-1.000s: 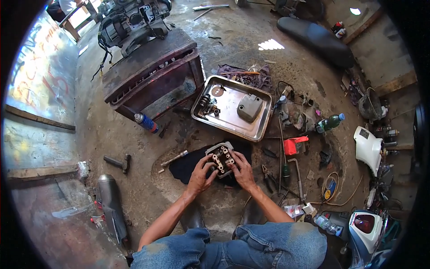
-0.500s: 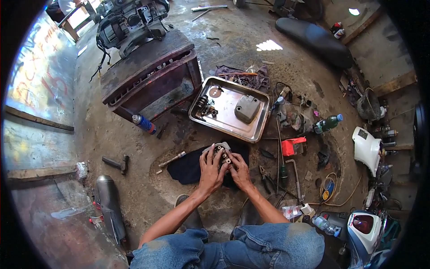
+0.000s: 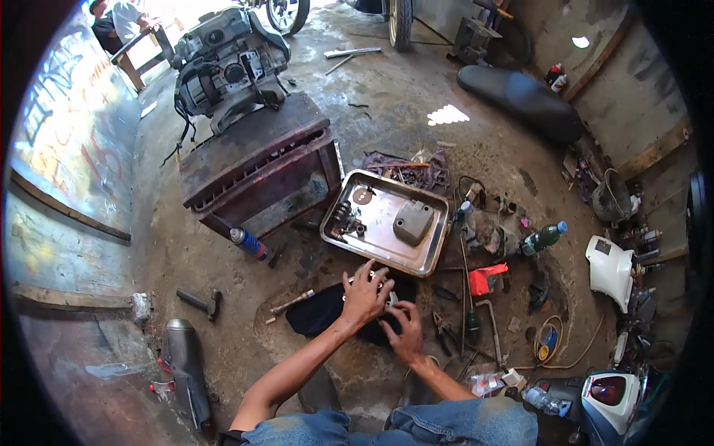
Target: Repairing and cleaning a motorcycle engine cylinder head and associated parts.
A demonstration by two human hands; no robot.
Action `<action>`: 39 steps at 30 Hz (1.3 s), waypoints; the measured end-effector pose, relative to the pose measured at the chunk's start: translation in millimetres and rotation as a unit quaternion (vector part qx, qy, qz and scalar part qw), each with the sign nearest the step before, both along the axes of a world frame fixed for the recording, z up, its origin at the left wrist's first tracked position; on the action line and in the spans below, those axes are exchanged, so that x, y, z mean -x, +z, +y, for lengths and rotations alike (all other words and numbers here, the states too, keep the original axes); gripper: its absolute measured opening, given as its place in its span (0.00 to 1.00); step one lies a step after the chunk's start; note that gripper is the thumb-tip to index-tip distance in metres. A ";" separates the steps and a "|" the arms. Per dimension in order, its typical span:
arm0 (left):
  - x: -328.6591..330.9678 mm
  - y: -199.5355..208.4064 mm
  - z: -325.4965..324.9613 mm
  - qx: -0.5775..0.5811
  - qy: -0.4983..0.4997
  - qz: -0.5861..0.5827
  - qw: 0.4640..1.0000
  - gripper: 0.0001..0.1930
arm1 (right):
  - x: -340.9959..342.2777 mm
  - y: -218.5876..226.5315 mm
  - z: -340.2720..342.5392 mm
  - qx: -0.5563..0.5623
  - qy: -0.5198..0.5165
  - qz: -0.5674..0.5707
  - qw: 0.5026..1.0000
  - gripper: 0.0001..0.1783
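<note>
A small metal engine part (image 3: pixel 391 299), which looks like a cylinder head, sits over a dark cloth (image 3: pixel 312 318). Across its top lies my left hand (image 3: pixel 361 299), fingers spread and bent round it, covering most of it. My right hand (image 3: pixel 406 334) is at the part's near right side, thumb and fingers apart, with nothing visible between them. Just beyond my hands, a metal tray (image 3: pixel 377 258) holds a grey engine cover (image 3: pixel 413 221), a round drilled plate (image 3: pixel 362 195) and a camshaft-like piece (image 3: pixel 341 215).
Left of the cloth are a socket extension bar (image 3: pixel 292 302), a hammer (image 3: pixel 202 303) and a spray can (image 3: pixel 248 243). Pliers (image 3: pixel 446 334), a red box (image 3: pixel 487 279) and a green bottle (image 3: pixel 545 238) lie to the right. A wooden stand (image 3: pixel 260 149) bears an engine (image 3: pixel 230 70).
My right hand has come off the engine part and opened, shifting toward me. My left hand stays over the part, fingers spread wider. The view has tilted up, showing wheels and people farther off.
</note>
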State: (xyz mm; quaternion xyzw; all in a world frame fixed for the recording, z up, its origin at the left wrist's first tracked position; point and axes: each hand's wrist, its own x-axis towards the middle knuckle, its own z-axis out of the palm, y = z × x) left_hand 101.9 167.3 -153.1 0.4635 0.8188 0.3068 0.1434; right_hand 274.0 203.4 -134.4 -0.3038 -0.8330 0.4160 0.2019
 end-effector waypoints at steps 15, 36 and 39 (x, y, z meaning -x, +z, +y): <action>7.6 -2.7 -2.0 0.023 -0.085 0.089 0.992 0.18 | 19.5 -4.4 3.8 -0.091 -0.046 0.011 0.995 0.12; 5.6 -2.7 -0.1 -0.001 -0.054 0.073 0.996 0.16 | 25.1 -7.8 25.5 -0.204 0.020 0.006 0.979 0.11; 3.2 3.2 5.5 0.005 -0.054 0.058 0.997 0.16 | 22.3 -6.7 26.9 -0.214 0.022 0.005 0.977 0.12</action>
